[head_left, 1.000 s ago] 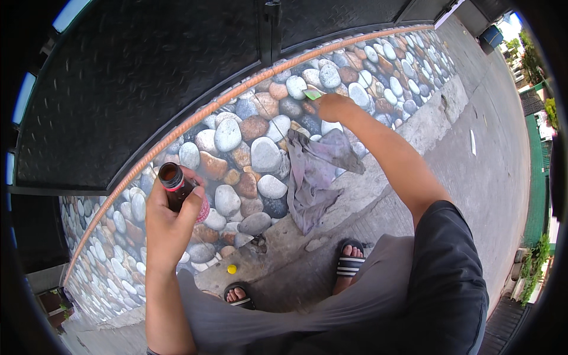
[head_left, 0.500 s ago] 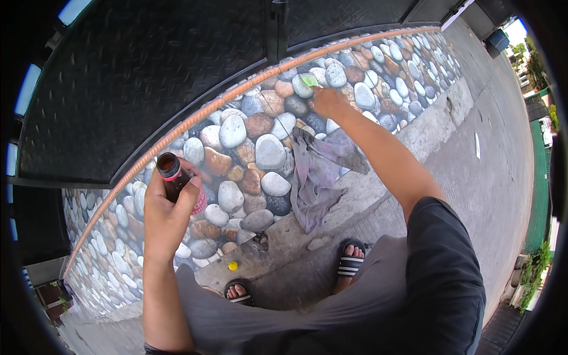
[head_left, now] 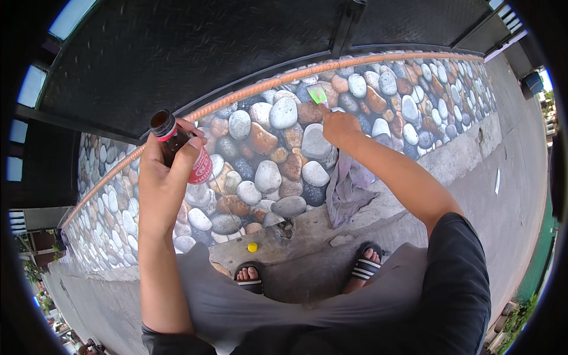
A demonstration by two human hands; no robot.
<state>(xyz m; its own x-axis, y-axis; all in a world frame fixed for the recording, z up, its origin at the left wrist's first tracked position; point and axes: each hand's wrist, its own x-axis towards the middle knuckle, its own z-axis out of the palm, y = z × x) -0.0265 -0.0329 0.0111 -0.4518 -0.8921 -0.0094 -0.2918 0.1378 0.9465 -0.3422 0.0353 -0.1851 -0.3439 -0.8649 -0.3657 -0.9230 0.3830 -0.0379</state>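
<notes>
Brown glass marks the open bottle (head_left: 177, 148), with its red label, which the left hand (head_left: 163, 183) grasps upright, fingers (head_left: 188, 155) wrapped round it, out in front of the pebble-pattern wall (head_left: 266, 171). The right hand (head_left: 338, 125) reaches to that wall, its fingers pinched on a small green scraper (head_left: 318, 94) pressed against the stones near the wall's top edge. A grey cloth (head_left: 350, 189) hangs against the wall below the right hand. A yellow cap (head_left: 252, 247) lies on the concrete at the wall's foot, just ahead of the sandalled feet (head_left: 251, 278).
</notes>
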